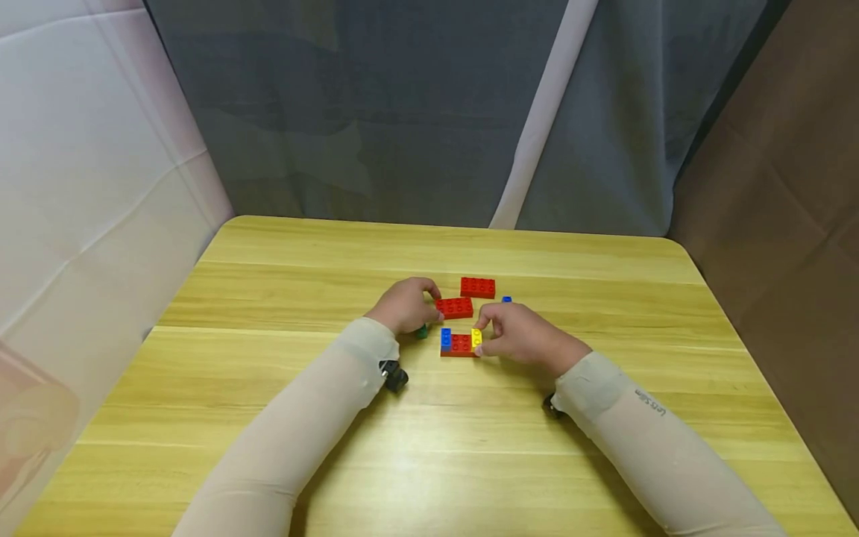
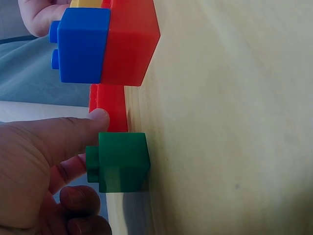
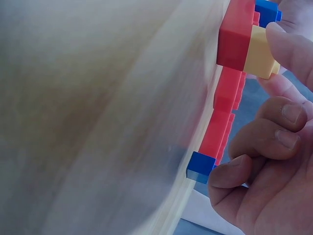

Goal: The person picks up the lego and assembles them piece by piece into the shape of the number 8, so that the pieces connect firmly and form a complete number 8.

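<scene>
A red base brick (image 1: 460,345) lies on the wooden table (image 1: 429,447). A blue brick (image 1: 446,338) is stacked on its left end and a yellow brick (image 1: 476,337) on its right end. My right hand (image 1: 490,335) pinches the yellow brick (image 3: 259,54) between thumb and forefinger. My left hand (image 1: 431,304) curls round the left end of a loose red brick (image 1: 454,307), thumb tip (image 2: 99,115) against its side (image 2: 111,105). A small green brick (image 2: 122,161) sits on the table just under that thumb, not held.
A second loose red brick (image 1: 478,287) lies farther back. A small blue brick (image 1: 506,299) sits behind my right hand, near its curled fingers (image 3: 264,142). Grey and white curtains surround the table, and brown board stands on the right.
</scene>
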